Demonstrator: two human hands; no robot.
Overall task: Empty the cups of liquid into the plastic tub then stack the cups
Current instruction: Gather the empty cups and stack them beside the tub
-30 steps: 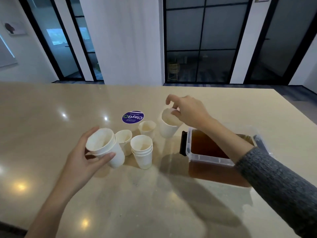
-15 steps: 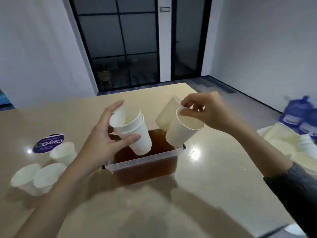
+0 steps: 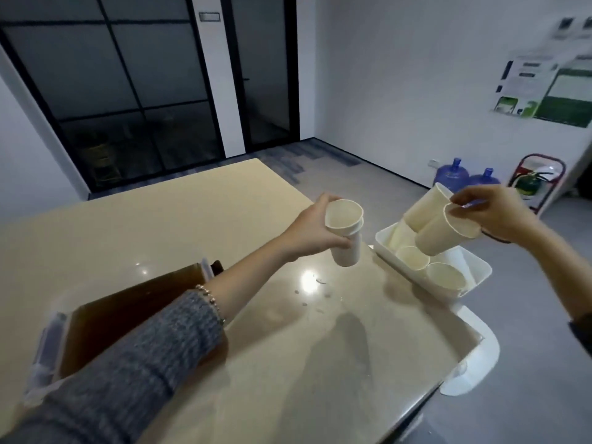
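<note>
Hiding much of the tub [image 3: 128, 302] of brown liquid, the left sleeve [image 3: 134, 366] crosses it. Beyond, the left hand [image 3: 312, 233] grips nested cups [image 3: 346, 233] above the table [image 3: 192, 219]. The right hand [image 3: 490, 209] pinches two tilted cups [image 3: 432, 225] by their rims over a white tray [image 3: 480, 267] holding more cups.

White walls [image 3: 400, 75], dark glass doors [image 3: 128, 91], grey floor [image 3: 528, 395] (two blue water jugs [image 3: 452, 179] stand there), posters [image 3: 551, 91].

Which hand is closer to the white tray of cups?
Right. The right hand holds two cups directly above the white tray; the left hand, holding stacked cups, is off to its left.
</note>
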